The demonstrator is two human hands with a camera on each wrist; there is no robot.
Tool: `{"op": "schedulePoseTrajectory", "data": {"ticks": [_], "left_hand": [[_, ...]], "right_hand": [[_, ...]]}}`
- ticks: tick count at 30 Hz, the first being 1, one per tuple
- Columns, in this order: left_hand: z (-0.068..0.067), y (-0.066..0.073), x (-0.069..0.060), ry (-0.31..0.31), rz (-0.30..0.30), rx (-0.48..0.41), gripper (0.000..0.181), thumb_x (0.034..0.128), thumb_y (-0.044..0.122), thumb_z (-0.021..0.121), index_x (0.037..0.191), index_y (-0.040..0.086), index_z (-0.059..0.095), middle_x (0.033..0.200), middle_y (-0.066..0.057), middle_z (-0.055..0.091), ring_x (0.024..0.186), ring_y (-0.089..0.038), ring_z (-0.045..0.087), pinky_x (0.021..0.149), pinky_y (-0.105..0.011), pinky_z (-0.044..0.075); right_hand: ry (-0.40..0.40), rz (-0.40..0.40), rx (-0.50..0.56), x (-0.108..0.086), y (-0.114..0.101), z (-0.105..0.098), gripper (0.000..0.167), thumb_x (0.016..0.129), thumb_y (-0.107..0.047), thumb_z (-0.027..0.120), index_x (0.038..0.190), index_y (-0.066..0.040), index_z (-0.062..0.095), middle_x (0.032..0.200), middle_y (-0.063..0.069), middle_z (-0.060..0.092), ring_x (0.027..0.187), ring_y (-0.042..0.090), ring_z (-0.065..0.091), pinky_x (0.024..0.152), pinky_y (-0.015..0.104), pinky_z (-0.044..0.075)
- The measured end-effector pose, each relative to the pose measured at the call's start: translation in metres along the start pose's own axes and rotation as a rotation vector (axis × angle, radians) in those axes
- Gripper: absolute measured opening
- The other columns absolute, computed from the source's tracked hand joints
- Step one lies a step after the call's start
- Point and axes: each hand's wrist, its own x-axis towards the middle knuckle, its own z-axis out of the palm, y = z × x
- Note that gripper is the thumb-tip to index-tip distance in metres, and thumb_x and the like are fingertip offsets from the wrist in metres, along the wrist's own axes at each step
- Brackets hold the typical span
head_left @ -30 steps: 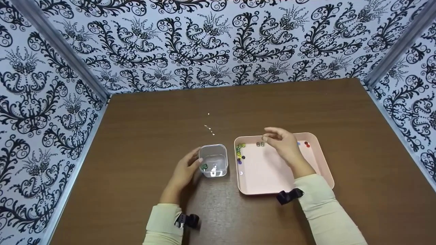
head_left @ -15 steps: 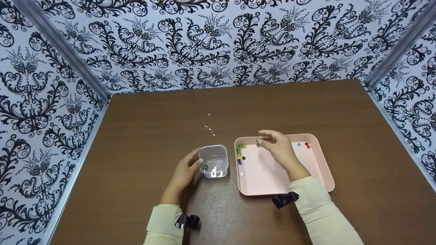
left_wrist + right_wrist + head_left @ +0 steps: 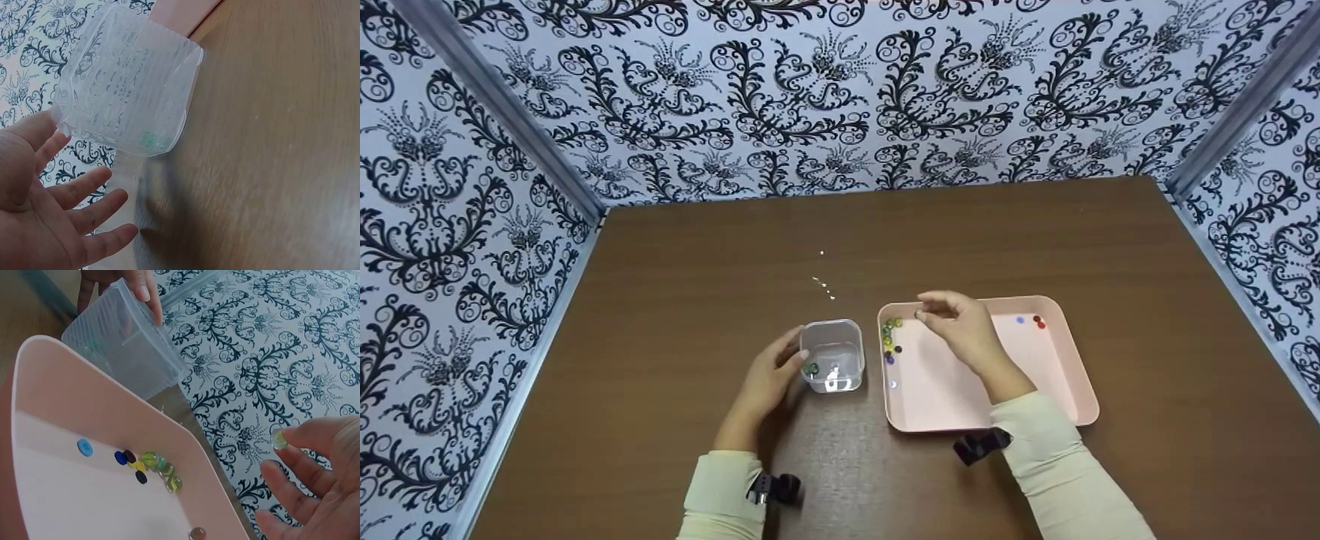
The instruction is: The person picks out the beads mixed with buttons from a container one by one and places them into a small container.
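Note:
My left hand [image 3: 765, 379] pinches the near-left corner of a clear plastic container [image 3: 840, 351] on the table, thumb at the rim. Green marbles [image 3: 811, 369] lie in its corner. Over the back of a pink tray [image 3: 952, 397], my right hand [image 3: 966, 334] holds a clear glass marble [image 3: 278, 439] with a yellow-green swirl between thumb and index finger. Another marble [image 3: 197, 533] sits on the tray floor, covered by that hand in the head view. Along the tray's left wall lie several marbles [image 3: 174, 483] and small buttons [image 3: 85, 448].
Red buttons [image 3: 1038, 322] and a light blue button [image 3: 1020, 319] lie in the tray's back right. Small white flecks [image 3: 825, 288] mark the brown table [image 3: 697, 277] behind the container. Patterned walls [image 3: 840, 97] enclose the back and sides.
My right hand has shifted left above the tray's back edge and now has a marble in its fingers. The left hand and the container have stayed put.

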Motion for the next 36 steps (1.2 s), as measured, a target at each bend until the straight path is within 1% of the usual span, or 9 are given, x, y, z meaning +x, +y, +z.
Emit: {"op": "schedulePoseTrajectory", "data": {"ticks": [4,9,13,16,17,20,24,31,36], "left_hand": [[-0.001,0.000,-0.001,0.002,0.029,-0.001,0.046,0.0963,0.016,0.057,0.136,-0.006,0.048,0.130,-0.029,0.055,0.122,-0.043,0.052,0.104,-0.052,0.040],[-0.001,0.000,-0.001,0.021,0.066,0.012,0.047,0.0958,0.023,0.058,0.135,-0.003,0.051,0.128,-0.027,0.057,0.119,-0.041,0.055,0.102,-0.049,0.043],[-0.001,0.000,0.000,0.007,0.022,-0.009,0.046,0.0957,0.015,0.057,0.136,-0.006,0.048,0.130,-0.028,0.055,0.122,-0.042,0.053,0.105,-0.052,0.038],[-0.001,0.002,0.000,0.003,0.005,-0.006,0.045,0.0953,0.009,0.057,0.136,-0.009,0.047,0.130,-0.029,0.055,0.122,-0.042,0.053,0.105,-0.052,0.038],[-0.001,0.005,0.000,0.002,0.001,0.001,0.045,0.0952,0.007,0.057,0.135,-0.010,0.047,0.130,-0.030,0.055,0.121,-0.043,0.053,0.105,-0.052,0.038],[-0.001,0.006,-0.001,0.006,0.014,0.009,0.044,0.0948,0.007,0.057,0.134,-0.010,0.047,0.130,-0.029,0.055,0.121,-0.042,0.054,0.104,-0.052,0.040],[-0.001,0.002,-0.001,0.013,0.024,0.014,0.045,0.0947,0.010,0.059,0.135,-0.008,0.049,0.130,-0.028,0.056,0.120,-0.040,0.055,0.104,-0.051,0.040],[0.000,0.002,0.000,0.014,0.012,0.022,0.044,0.0945,0.010,0.059,0.135,-0.007,0.050,0.130,-0.027,0.056,0.120,-0.040,0.055,0.105,-0.051,0.038],[0.000,0.004,-0.001,0.016,0.006,0.014,0.045,0.0945,0.009,0.059,0.135,-0.007,0.049,0.129,-0.028,0.057,0.120,-0.039,0.055,0.105,-0.051,0.038]], "right_hand": [[-0.004,-0.008,-0.027,-0.001,-0.003,0.003,0.027,0.084,-0.006,0.072,0.110,0.001,0.069,0.100,0.014,0.072,0.094,0.025,0.066,0.074,0.015,0.050],[-0.022,-0.004,-0.021,-0.002,-0.008,0.007,0.026,0.085,-0.005,0.071,0.110,0.002,0.069,0.102,0.014,0.071,0.096,0.026,0.066,0.078,0.016,0.050],[-0.030,-0.008,-0.038,-0.002,-0.009,0.011,0.026,0.085,-0.004,0.071,0.110,0.001,0.069,0.102,0.013,0.071,0.096,0.026,0.066,0.081,0.022,0.052],[-0.032,-0.026,-0.052,-0.002,-0.010,0.015,0.025,0.084,-0.002,0.070,0.109,0.000,0.070,0.102,0.013,0.071,0.097,0.026,0.066,0.085,0.030,0.053],[-0.034,-0.032,-0.053,-0.002,-0.011,0.016,0.025,0.084,-0.002,0.070,0.109,0.000,0.070,0.102,0.013,0.071,0.097,0.026,0.066,0.086,0.032,0.053],[-0.043,-0.056,-0.052,-0.003,-0.012,0.018,0.024,0.084,-0.001,0.069,0.108,0.001,0.070,0.102,0.014,0.071,0.098,0.028,0.066,0.087,0.038,0.053],[-0.061,-0.075,-0.040,-0.004,-0.013,0.022,0.024,0.084,-0.001,0.069,0.108,0.003,0.069,0.101,0.014,0.071,0.098,0.029,0.066,0.086,0.039,0.054],[-0.084,-0.077,-0.050,-0.005,-0.016,0.029,0.022,0.084,0.000,0.069,0.106,-0.001,0.071,0.100,0.011,0.072,0.098,0.026,0.066,0.086,0.039,0.054],[-0.106,-0.080,-0.049,-0.007,-0.020,0.033,0.023,0.084,0.000,0.069,0.106,-0.001,0.070,0.098,0.009,0.072,0.096,0.026,0.067,0.086,0.040,0.054]]}}
